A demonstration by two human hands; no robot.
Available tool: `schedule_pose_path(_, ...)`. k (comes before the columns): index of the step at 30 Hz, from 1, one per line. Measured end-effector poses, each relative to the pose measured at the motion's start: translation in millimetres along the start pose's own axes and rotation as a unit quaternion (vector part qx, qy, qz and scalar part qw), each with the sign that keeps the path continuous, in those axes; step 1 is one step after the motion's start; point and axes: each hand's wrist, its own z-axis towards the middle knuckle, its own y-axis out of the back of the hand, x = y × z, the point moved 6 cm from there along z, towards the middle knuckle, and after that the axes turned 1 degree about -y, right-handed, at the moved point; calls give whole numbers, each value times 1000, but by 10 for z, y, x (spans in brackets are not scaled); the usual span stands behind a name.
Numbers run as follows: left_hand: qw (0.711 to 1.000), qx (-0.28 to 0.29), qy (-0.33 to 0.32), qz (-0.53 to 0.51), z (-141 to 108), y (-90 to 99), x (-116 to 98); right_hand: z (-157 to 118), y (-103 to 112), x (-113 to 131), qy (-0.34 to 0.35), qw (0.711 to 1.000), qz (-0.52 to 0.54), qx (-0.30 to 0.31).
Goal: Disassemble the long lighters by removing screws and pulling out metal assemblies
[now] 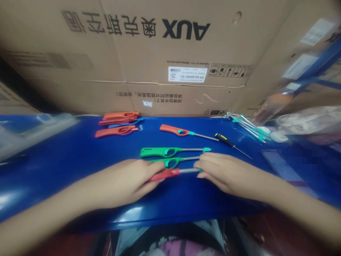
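My left hand (138, 177) is closed round the handle of a red lighter (173, 172) with a metal tube pointing right. At the tube's tip, my right hand (215, 170) pinches the small green end piece. Just behind lies a green lighter (173, 163), its handle partly behind my left fingers and its tip hidden by my right hand. Farther back is another green lighter (160, 152) with a teal tip. Beyond it rests an orange-red lighter (170, 129) with a teal trigger, its tube end near a black and yellow screwdriver (225, 139).
Several orange-red handles (117, 131) and a blue one (125, 123) lie at the back left of the blue table (80, 156). Metal tubes with teal parts (250, 128) sit at the back right, near plastic bags (306, 119). A large cardboard box (133, 67) stands behind.
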Motion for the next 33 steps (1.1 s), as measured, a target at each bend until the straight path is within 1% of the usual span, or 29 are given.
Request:
schedule_pose_path(2, 1000, 14, -10, 6, 112, -49, -7, 114, -10, 6, 3, 999, -34, -20)
schedule_pose_path(3, 1000, 8, -4, 19, 176, -50, 24, 175, -17, -26, -1, 999, -47, -27)
schedule_pose_path(5, 998, -1, 12, 57, 316, -26, 137, 301, -28, -183, -26, 998, -42, -38)
schedule_pose_path(7, 995, -12, 24, 97, 465, 32, 290, 420, -25, -456, -80, 995, 0, -66)
schedule_pose_path(9, 992, -30, 28, 116, 618, 103, 452, 523, -23, -798, -158, 980, 46, -110)
schedule_pose_path(10, 992, -36, 27, 114, 693, 126, 529, 570, -49, -970, -203, 971, 57, -115)
schedule_pose_path(11, 993, -38, 22, 107, 767, 133, 599, 617, -112, -1130, -250, 962, 59, -91)
schedule_pose_path(12, 995, -33, 15, 97, 837, 121, 660, 665, -194, -1257, -283, 956, 61, -48)
schedule_pose_path(14, 997, -23, 3, 77, 957, 62, 762, 753, -320, -1413, -310, 949, 64, 10)
schedule_pose_path(16, 998, -14, -6, 54, 1041, -18, 838, 812, -395, -1479, -317, 945, 64, 42)
schedule_pose_path(17, 999, -17, -14, 43, 1067, -46, 861, 825, -413, -1490, -320, 944, 60, 50)
schedule_pose_path(18, 999, -33, -22, 37, 1081, -51, 876, 829, -417, -1487, -322, 944, 53, 54)
schedule_pose_path(20, 993, -103, -30, 52, 1069, 24, 881, 815, -383, -1432, -317, 946, 35, 51)
schedule_pose_path(22, 977, -187, -25, 101, 1008, 171, 831, 777, -303, -1308, -307, 951, 18, 39)
schedule_pose_path(23, 967, -217, -23, 133, 967, 241, 773, 754, -252, -1214, -296, 954, 10, 33)
schedule_pose_path(24, 959, -231, -25, 164, 927, 296, 691, 729, -198, -1095, -281, 959, 3, 28)
schedule_pose_path(25, 954, -230, -33, 190, 887, 327, 586, 702, -142, -954, -259, 966, -11, 23)
schedule_pose_path(26, 953, -215, -42, 211, 843, 335, 472, 675, -88, -783, -223, 974, -25, 16)
schedule_pose_path(27, 956, -186, -47, 221, 793, 317, 360, 630, -50, -612, -193, 980, -46, 16)
schedule_pose_path(28, 964, -145, -48, 217, 729, 275, 257, 570, -22, -440, -167, 983, -78, 16)
schedule_pose_path(29, 975, -102, -37, 194, 644, 222, 178, 492, 9, -268, -140, 983, -116, 2)
schedule_pose_path(31, 995, -12, -20, 102, 407, 83, 51, 283, 19, 58, -76, 984, -161, -18)
schedule_pose_path(32, 998, 22, -19, 61, 264, 19, -1, 156, 11, 189, -50, 985, -165, -27)
schedule_pose_path(33, 999, 40, -19, 33, 120, -24, -36, 22, 13, 283, -38, 985, -163, -41)
